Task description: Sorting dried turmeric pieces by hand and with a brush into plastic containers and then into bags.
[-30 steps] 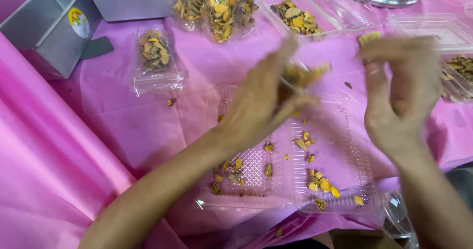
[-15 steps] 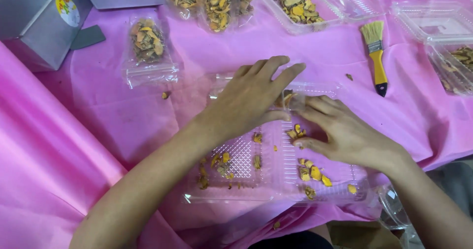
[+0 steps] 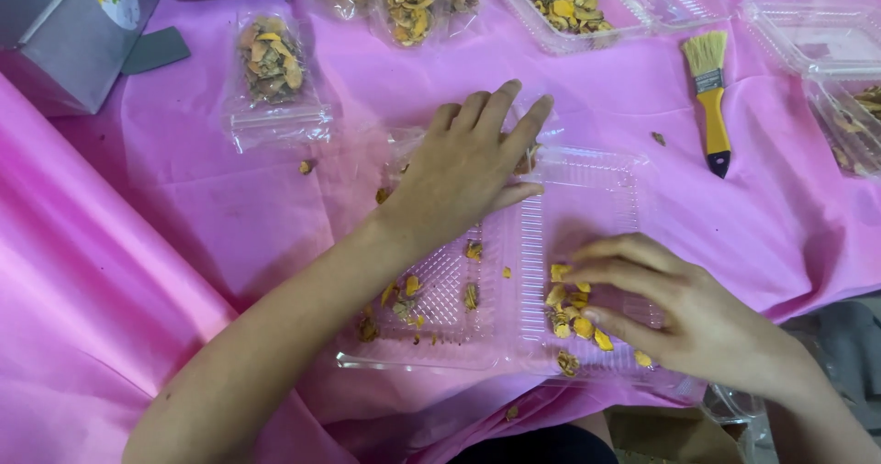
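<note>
I see the open clear clamshell tray (image 3: 587,198) lying at the worktop's near edge on pink sheeting (image 3: 184,207). My left hand (image 3: 463,175) presses flat on its far-left corner, grip released, fingers spread. My right hand (image 3: 684,313) curls over the orange dried pieces (image 3: 574,322) in the right half, fingertips pinching among them. A yellow-handled brush (image 3: 711,106) lies toward the far right.
</note>
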